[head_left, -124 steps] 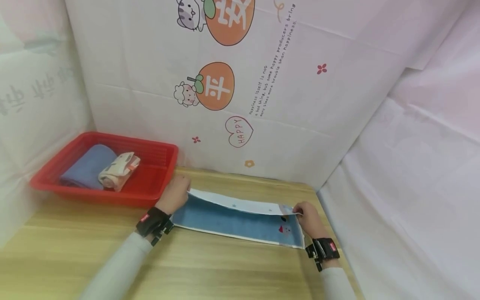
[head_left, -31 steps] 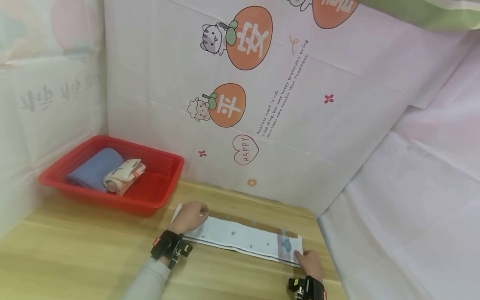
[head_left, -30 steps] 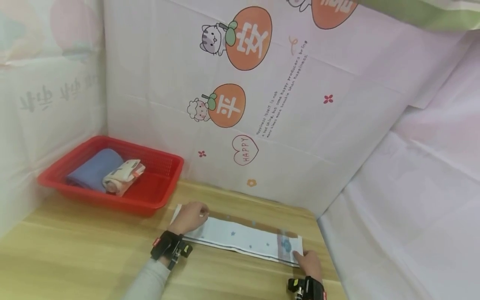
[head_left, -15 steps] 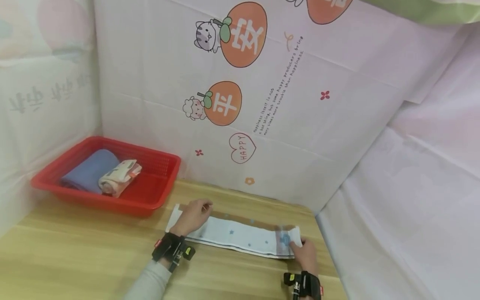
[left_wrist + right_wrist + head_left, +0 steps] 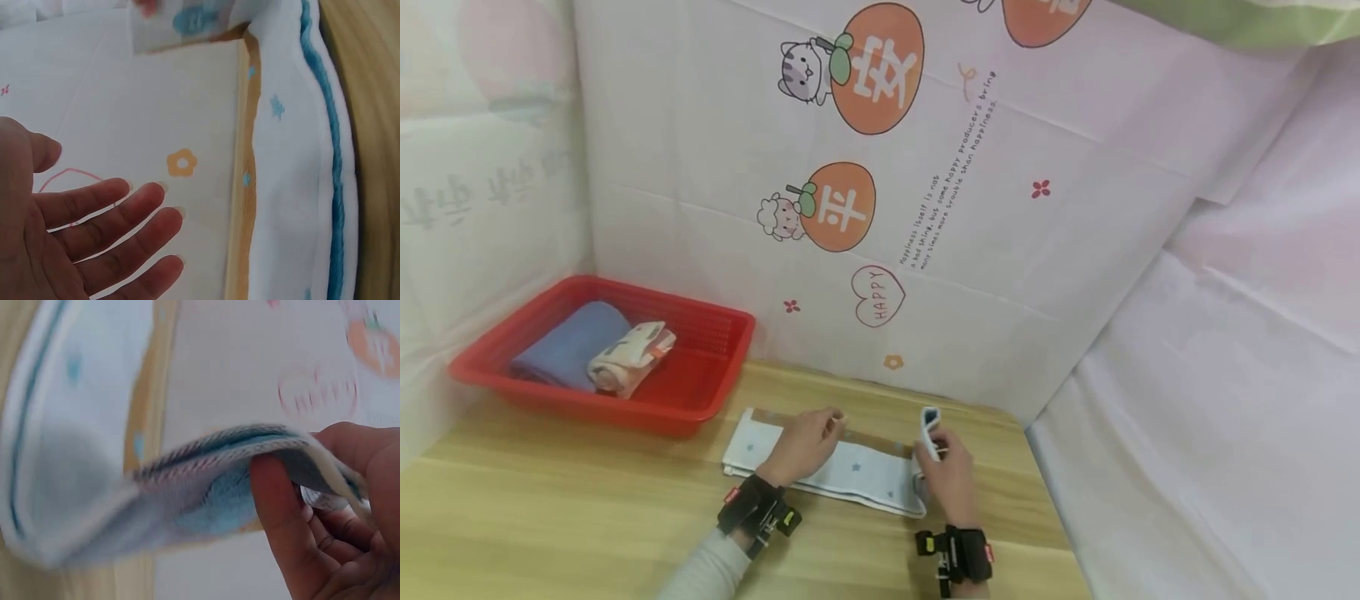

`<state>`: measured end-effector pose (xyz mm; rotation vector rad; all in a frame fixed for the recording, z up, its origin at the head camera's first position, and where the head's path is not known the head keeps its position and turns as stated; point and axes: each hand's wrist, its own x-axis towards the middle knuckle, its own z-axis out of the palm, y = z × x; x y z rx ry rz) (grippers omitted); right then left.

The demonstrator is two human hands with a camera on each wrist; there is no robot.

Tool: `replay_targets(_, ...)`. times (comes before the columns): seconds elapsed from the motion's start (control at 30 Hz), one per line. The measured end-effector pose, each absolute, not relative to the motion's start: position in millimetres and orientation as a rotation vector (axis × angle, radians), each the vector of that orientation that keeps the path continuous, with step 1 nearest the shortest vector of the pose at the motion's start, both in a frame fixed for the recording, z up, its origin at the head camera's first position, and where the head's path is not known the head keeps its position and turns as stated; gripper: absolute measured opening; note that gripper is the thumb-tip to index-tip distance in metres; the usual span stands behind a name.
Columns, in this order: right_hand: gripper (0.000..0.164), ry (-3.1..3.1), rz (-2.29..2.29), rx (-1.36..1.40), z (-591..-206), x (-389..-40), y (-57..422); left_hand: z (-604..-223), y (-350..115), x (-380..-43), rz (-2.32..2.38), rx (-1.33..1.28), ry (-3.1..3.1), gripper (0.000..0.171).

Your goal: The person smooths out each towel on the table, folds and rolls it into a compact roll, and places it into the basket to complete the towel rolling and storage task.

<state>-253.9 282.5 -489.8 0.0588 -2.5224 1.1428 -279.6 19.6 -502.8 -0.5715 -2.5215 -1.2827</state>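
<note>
A folded towel [image 5: 857,475], white with small blue stars and a brown back edge, lies as a long strip on the wooden table. My right hand [image 5: 951,475] pinches its right end, which stands up off the table and bends to the left. In the right wrist view the thumb and fingers [image 5: 278,512] grip the layered end, with a blue printed patch beside them. Over the strip's middle is my left hand [image 5: 805,446], nearest to the towel's upper face. Its fingers [image 5: 119,219] are loosely bent and hold nothing in the left wrist view.
A red plastic basket [image 5: 718,367] stands at the back left, holding a rolled blue cloth [image 5: 576,342] and a smaller cream rolled cloth [image 5: 632,358]. A printed white sheet [image 5: 985,333] hangs behind the wooden table [image 5: 587,500], with more sheeting at both sides.
Earlier, both hands held the towel's flap at its two ends and laid it down into a narrower strip. Now the right hand has lifted the right end and moved it left; the left hand stays above.
</note>
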Motion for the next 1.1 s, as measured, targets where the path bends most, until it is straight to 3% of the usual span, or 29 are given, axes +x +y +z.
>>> replay_targets(0.3, 0.008, -2.539, 1.136, 0.378, -490.1, -260.2, 210.2, -498.2, 31.7, -272.2, -1.328, -0.635, -2.534, 0.047)
replay_targets(0.53, 0.015, -2.472, 1.097, 0.572, -482.9, -256.9, 181.3, -496.3, 32.1, -271.1, -1.512, -0.697, -2.465, 0.036)
replay_targets(0.83, 0.051, -2.597, 1.185, 0.918, -487.5, -251.7, 176.6, -499.7, 5.7, -281.1, -1.73, -0.615, -2.48, 0.03)
replay_targets(1.1, 0.04, -2.596, 1.253, 0.813, -490.8, -261.2, 190.1, -494.9, -13.8, -289.9, -1.685, -0.442, -2.424, 0.008)
